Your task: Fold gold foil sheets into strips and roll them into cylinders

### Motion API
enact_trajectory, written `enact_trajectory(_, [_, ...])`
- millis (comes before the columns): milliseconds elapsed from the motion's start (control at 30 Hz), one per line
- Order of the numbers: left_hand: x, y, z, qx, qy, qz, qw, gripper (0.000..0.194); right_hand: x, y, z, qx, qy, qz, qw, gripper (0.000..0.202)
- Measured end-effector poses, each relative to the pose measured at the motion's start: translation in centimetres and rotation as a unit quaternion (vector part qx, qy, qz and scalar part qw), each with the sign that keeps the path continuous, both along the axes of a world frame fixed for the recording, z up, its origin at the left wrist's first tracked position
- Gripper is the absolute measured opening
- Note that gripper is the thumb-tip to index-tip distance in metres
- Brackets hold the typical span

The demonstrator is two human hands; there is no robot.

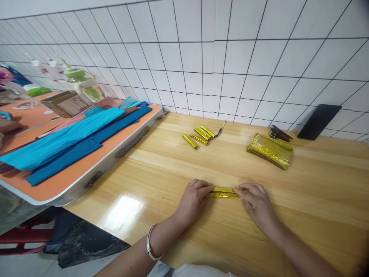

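Note:
A folded strip of shiny gold foil (225, 192) lies flat on the wooden table, with a lengthwise line between its two halves. My left hand (196, 198) has its fingers closed on the strip's left end. At the right end, my right hand (255, 200) pinches the same strip. Farther back, several narrow gold rolls (202, 133) lie in a small group beside a thin pen-like tool (221, 129). A stack of flat gold foil sheets (270, 151) rests to the back right, next to a black clip (280, 133).
On the left, an orange-topped table (83, 161) with a metal rim holds blue fabric strips (66, 134), a cardboard box (67, 104) and a green-lidded bottle (75, 75). Part of another person's hand (10, 127) shows there. A black slab (319, 121) leans on the tiled wall.

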State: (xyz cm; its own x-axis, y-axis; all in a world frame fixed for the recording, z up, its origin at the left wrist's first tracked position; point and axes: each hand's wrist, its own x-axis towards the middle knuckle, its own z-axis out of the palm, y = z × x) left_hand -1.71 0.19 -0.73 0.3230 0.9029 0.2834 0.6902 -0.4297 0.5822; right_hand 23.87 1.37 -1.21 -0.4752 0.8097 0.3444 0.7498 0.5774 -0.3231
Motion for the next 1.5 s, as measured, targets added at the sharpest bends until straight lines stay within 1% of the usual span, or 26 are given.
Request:
enact_trajectory(133, [0.0,-0.1,0.1,0.002,0.008,-0.016,1.000,0.026,0.1,0.1,-0.2,0.004,0.005,0.002,1.000,0.037])
enact_trajectory(267, [0.0,-0.4,0.5,0.009,0.069,-0.025,0.997,0.028,0.0,0.0,0.0,0.015,-0.008,0.004,1.000,0.035])
enact_trajectory(400, [0.0,-0.8,1.0,0.028,0.140,-0.044,0.989,0.030,-0.1,-0.2,-0.1,0.042,-0.047,-0.001,0.998,0.035])
enact_trajectory(533, [0.1,-1.0,1.3,0.023,0.181,-0.060,0.981,0.031,0.0,-0.4,-0.4,0.064,-0.068,-0.004,0.996,0.035])
enact_trajectory(600, [0.1,-1.0,1.4,0.019,0.195,-0.060,0.979,0.031,0.0,-0.6,-0.4,0.061,-0.082,-0.007,0.995,0.035])
enact_trajectory(700, [0.1,-1.0,1.5,0.022,0.210,-0.057,0.976,0.030,-0.2,-1.0,0.0,0.049,-0.107,-0.013,0.993,0.035])
enact_trajectory(800, [0.1,-1.2,1.6,0.043,0.215,-0.062,0.974,0.030,-0.5,-1.4,0.4,0.043,-0.124,-0.017,0.991,0.037])
enact_trajectory(900, [0.1,-1.3,1.8,0.066,0.218,-0.107,0.968,0.031,-0.7,-1.6,0.9,0.049,-0.145,-0.012,0.988,0.043])
enact_trajectory(967, [0.2,-1.3,1.9,0.068,0.218,-0.141,0.963,0.032,-0.9,-1.7,1.2,0.058,-0.162,-0.002,0.985,0.049])
enact_trajectory(1033, [0.4,-1.2,2.0,0.065,0.213,-0.156,0.962,0.032,-1.0,-1.9,1.4,0.071,-0.175,0.013,0.982,0.051])
enact_trajectory(1167, [0.6,-1.1,2.0,0.060,0.202,-0.168,0.963,0.031,-1.2,-2.4,1.5,0.090,-0.178,0.061,0.978,0.044])
enact_trajectory(1267, [0.8,-1.1,2.1,0.058,0.208,-0.181,0.959,0.028,-1.6,-2.7,1.4,0.096,-0.183,0.088,0.974,0.043])
enact_trajectory(1500, [1.2,-1.4,2.1,0.070,0.253,-0.178,0.948,0.025,-2.4,-2.6,1.4,0.057,-0.218,0.075,0.971,0.049])
